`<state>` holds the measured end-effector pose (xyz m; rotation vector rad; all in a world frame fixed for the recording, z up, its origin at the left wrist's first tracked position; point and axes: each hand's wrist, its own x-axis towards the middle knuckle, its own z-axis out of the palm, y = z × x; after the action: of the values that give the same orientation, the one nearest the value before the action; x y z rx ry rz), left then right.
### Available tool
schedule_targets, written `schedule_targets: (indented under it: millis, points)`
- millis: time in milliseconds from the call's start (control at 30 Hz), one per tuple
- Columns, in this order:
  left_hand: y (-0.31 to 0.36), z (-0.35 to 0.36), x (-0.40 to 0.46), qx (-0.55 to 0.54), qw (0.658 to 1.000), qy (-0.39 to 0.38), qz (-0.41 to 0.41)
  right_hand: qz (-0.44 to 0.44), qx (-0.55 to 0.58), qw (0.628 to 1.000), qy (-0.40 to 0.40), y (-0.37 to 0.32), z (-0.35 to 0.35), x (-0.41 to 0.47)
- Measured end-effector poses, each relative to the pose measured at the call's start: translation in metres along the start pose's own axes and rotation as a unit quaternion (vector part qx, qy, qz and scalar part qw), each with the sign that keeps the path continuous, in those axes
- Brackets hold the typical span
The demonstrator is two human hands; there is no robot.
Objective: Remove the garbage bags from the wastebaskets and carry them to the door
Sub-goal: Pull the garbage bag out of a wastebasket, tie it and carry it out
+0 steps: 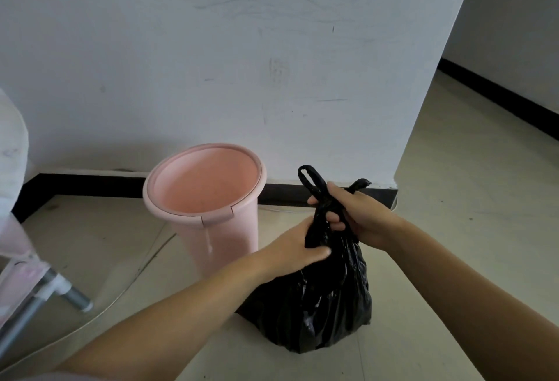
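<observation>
The black garbage bag (314, 305) sits on the pale floor (453, 199), just to the right of the pink wastebasket (208, 199), which stands open with no liner in it, close to the white wall (242, 62) and its dark baseboard (90, 184). The right hand (354, 214) grips the bag's gathered neck, fingers curled round it with the two handle loops sticking up above, while the left hand (299, 247) pinches the plastic just below. At the left edge a pink frame on metal legs (45, 296) stands by a thin cord (127, 277) lying on the floor
</observation>
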<state>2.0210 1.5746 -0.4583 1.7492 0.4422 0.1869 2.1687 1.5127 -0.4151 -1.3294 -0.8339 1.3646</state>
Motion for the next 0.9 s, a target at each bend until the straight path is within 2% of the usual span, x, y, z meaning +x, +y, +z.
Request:
schedule_targets:
  millis: [100,167,233,300,367,433,500,600,733,800,833,867,900]
  points:
    - [0.002,-0.009,0.005,-0.124,0.988,0.081,-0.052,0.014,0.047,0.994,-0.098,-0.002,-0.004,-0.006]
    - [0.001,-0.018,0.009,-0.176,0.978,0.096,-0.064,-0.004,-0.009,0.989,-0.145,-0.001,-0.007,-0.010]
    - [-0.002,-0.024,0.010,-0.192,0.973,0.104,-0.070,-0.026,-0.115,0.982,-0.151,-0.001,-0.008,-0.013]
    - [-0.005,-0.026,0.009,-0.230,0.966,0.086,-0.083,-0.053,-0.249,0.962,-0.096,0.002,-0.009,-0.011]
    - [-0.007,-0.026,0.008,-0.279,0.954,0.015,-0.113,-0.075,-0.371,0.925,0.009,0.006,-0.007,-0.006]
    - [-0.011,-0.026,0.009,-0.301,0.942,-0.056,-0.138,-0.108,-0.431,0.891,0.092,0.011,-0.003,-0.002]
    - [-0.015,-0.024,0.014,-0.311,0.934,-0.080,-0.159,-0.168,-0.445,0.870,0.127,0.015,0.002,0.000]
    - [-0.019,-0.022,0.018,-0.330,0.926,-0.008,-0.186,-0.228,-0.446,0.858,0.118,0.018,0.008,0.000]
    - [-0.025,-0.028,0.021,-0.389,0.889,0.138,-0.199,-0.229,-0.472,0.848,0.081,0.030,0.008,0.001]
    - [-0.027,-0.031,0.022,-0.343,0.892,0.193,-0.222,-0.200,-0.547,0.805,0.112,0.039,0.004,0.005]
    - [-0.028,-0.032,0.022,-0.284,0.903,0.222,-0.234,-0.167,-0.581,0.783,0.145,0.042,-0.002,0.007]
    - [-0.029,-0.035,0.020,-0.188,0.920,0.251,-0.237,-0.126,-0.602,0.767,0.181,0.045,-0.010,0.008]
    - [-0.033,-0.041,0.017,-0.047,0.937,0.269,-0.220,-0.087,-0.613,0.756,0.212,0.048,-0.019,0.009]
